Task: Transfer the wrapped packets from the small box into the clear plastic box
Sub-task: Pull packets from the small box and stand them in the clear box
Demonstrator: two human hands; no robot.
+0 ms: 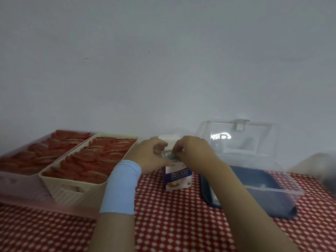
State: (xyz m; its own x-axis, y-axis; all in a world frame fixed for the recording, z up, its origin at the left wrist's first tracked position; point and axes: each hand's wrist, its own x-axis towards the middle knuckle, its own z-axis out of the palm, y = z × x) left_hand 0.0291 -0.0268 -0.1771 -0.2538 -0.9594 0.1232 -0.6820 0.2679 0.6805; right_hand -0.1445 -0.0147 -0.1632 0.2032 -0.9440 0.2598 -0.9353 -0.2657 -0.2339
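Now, well left of the small box (177, 179), the pink tray (18, 190) and cream basket (72, 190) sit loaded with red packets (94, 157). Just left of the box, the left hand (151, 155) grips its top edge, steadying it. Over the box's mouth, the right hand (192, 150) pinches what looks like a greyish wrapped packet (170, 155), barely out. That's the extraction step, I'd say. Right of the box waits the clear plastic box (272, 188), lid up. Next: lift clear, swing right, drop in.

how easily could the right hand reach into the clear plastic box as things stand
Probably easily: the clear plastic box stands just right of the right hand, its lid up and nothing between them.
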